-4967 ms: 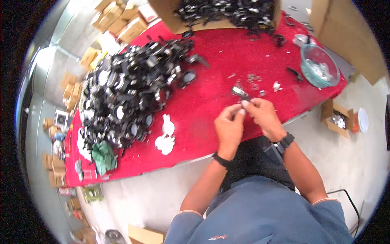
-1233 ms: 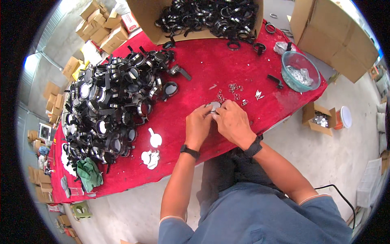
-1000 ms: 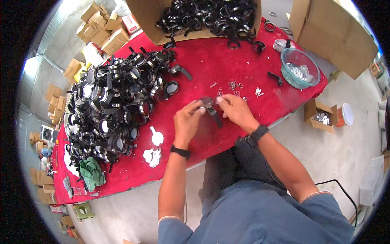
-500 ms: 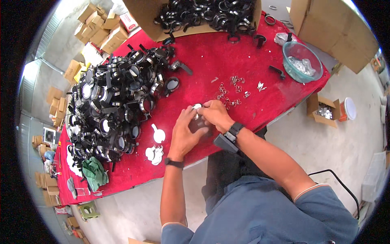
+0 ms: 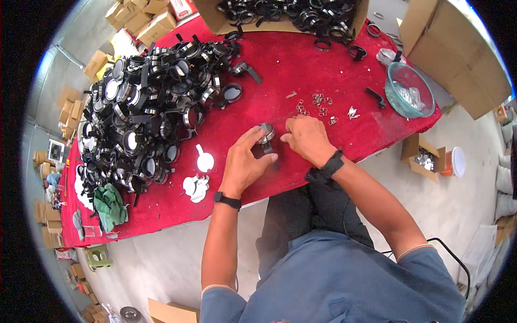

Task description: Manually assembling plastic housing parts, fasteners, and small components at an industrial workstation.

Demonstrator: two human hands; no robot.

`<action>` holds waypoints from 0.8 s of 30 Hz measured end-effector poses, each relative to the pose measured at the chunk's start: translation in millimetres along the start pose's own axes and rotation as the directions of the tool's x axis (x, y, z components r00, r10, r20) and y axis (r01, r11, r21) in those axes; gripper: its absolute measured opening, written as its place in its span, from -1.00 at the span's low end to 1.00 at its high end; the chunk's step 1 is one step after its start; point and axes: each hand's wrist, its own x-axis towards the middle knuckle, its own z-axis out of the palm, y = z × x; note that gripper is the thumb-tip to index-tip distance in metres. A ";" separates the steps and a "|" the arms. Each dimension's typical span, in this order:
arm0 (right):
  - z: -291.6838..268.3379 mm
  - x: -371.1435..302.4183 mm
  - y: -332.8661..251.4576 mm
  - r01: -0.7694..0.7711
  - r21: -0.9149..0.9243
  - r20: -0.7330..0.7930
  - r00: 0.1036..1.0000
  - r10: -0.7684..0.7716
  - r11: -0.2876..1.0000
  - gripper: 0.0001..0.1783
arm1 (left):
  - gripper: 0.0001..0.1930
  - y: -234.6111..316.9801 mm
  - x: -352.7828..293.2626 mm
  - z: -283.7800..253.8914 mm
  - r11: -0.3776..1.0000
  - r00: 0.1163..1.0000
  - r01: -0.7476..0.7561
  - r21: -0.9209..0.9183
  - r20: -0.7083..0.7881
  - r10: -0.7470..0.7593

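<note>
A watch point(image 5: 266, 133) sits on the red worktop point(image 5: 323, 75), between the two hands and well to the right of the large pile of watches point(image 5: 156, 113). The left hand point(image 5: 243, 162) is spread, its fingertips at the watch's left edge and its thumb apart from them on the near side, by the strap. The right hand point(image 5: 309, 139) is just right of the watch, its fingers bent and close together; its fingertips are partly hidden, so I cannot tell whether they pinch anything.

Just beyond the right hand lie small metal clips point(image 5: 322, 99), with white pins point(image 5: 353, 113) to their right. Farther right are a black strap point(image 5: 375, 98) and a teal bowl point(image 5: 396, 99) with what seem to be clear bags inside. An open box point(image 5: 212, 19) of dark watch parts stands at the far side. White discs point(image 5: 205, 161) lie left of the left hand, and a green cloth point(image 5: 110, 207) lies at the near left.
</note>
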 end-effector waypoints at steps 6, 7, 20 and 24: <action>8.4 2.5 14.7 0.013 -0.043 0.024 1.000 -0.012 0.999 -0.86 | -0.30 -4.4 2.5 4.5 1.000 1.000 0.000 -0.017 -0.014 0.000; 7.1 -0.2 19.4 0.036 0.051 -0.043 0.998 -0.034 0.998 -0.88 | -0.30 -2.5 2.7 6.0 1.000 1.000 -0.004 0.000 -0.016 0.004; 2.5 -17.5 22.7 -0.149 0.876 0.019 0.961 0.276 0.458 -0.92 | -0.38 23.8 42.4 36.1 0.996 0.996 -0.094 -0.004 0.001 0.094; 1.3 -15.1 22.6 0.130 0.592 -0.300 0.951 0.068 0.795 -0.92 | -0.39 22.1 46.2 30.8 0.996 0.994 -0.086 -0.002 0.063 0.086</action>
